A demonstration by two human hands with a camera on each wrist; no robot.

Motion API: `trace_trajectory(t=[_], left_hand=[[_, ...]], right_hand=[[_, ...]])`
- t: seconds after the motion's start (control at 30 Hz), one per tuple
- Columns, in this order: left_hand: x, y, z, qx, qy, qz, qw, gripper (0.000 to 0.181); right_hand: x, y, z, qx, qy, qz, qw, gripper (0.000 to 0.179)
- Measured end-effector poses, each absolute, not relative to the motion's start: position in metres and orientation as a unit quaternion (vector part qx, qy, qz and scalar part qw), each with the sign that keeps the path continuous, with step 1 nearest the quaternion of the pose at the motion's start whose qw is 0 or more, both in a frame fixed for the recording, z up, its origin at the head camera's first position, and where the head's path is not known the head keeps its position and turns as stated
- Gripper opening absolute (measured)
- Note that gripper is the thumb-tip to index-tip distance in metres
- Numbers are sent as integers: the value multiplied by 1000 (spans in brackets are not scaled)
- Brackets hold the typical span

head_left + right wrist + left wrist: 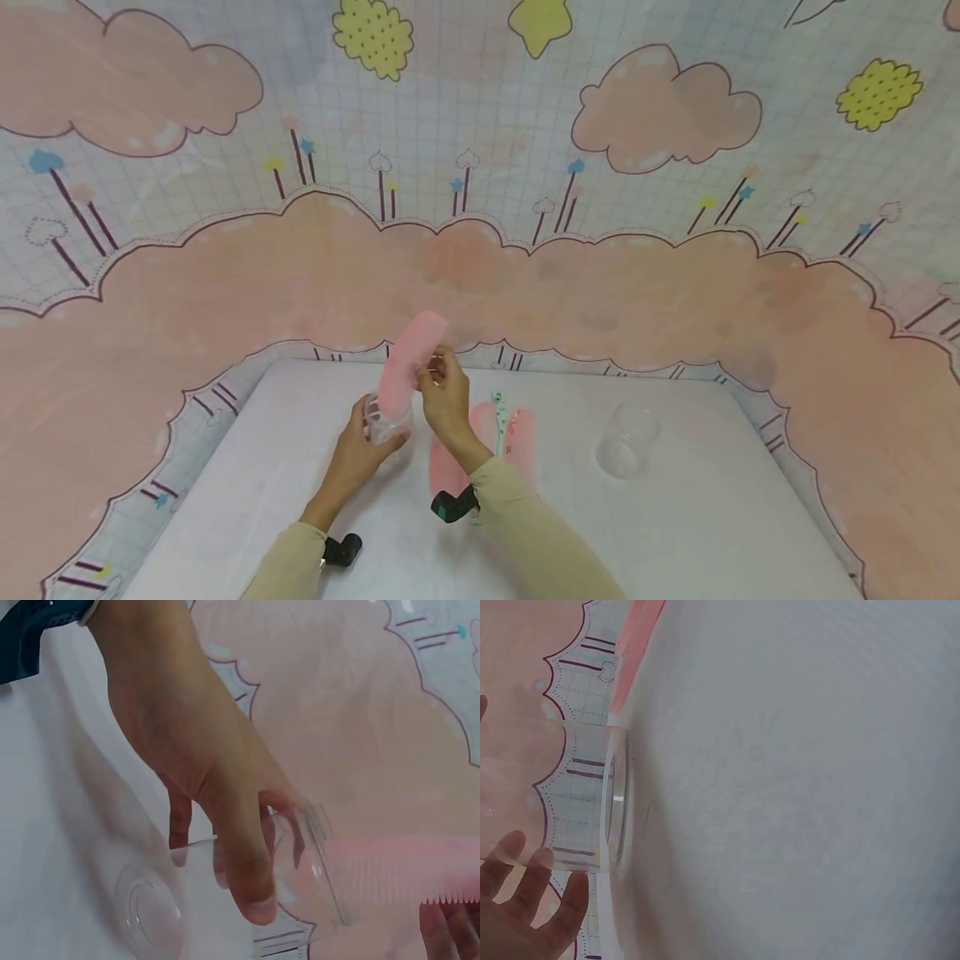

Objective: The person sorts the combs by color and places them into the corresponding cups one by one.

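Observation:
My left hand [365,447] grips a clear cup [388,429] near the left-centre of the table, fingers and thumb wrapped round its side. In the left wrist view the cup's round base [617,802] faces the white tabletop, with left fingertips against its wall. A pink comb [405,367] slants above the cup, its lower end at the cup's mouth. My right hand [447,396] pinches this comb along its edge. Fine teeth [397,885] show on the comb in the right wrist view, where it lines up with the cup's rim.
Several pink pieces [521,442] lie under my right forearm, beside a green-and-white patterned strip [498,417]. Another clear cup [627,446] is on the right of the white table [697,517]. A cloud-patterned cloth [525,292] hangs behind. Black cameras [453,505] sit at both wrists.

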State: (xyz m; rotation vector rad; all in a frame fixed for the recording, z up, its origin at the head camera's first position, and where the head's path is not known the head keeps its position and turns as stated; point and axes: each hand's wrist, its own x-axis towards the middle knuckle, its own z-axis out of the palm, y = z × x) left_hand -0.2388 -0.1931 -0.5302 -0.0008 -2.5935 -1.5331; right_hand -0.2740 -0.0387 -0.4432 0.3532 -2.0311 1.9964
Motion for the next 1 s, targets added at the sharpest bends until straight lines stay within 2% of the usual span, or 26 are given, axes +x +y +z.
trace_trajectory(t=[0.23, 0.57, 1.0], left_hand=[[-242, -193, -528, 2, -862, -503, 64, 100], [-235, -195, -531, 10, -867, -496, 51, 102], [-236, -194, -531, 1, -861, -504, 73, 97]], right_hand=[[-277, -41, -449, 128, -734, 658, 109, 20], [-274, -46, -464, 125, -762, 626, 108, 11], [-275, -45, -475, 120, -782, 602, 105, 13]])
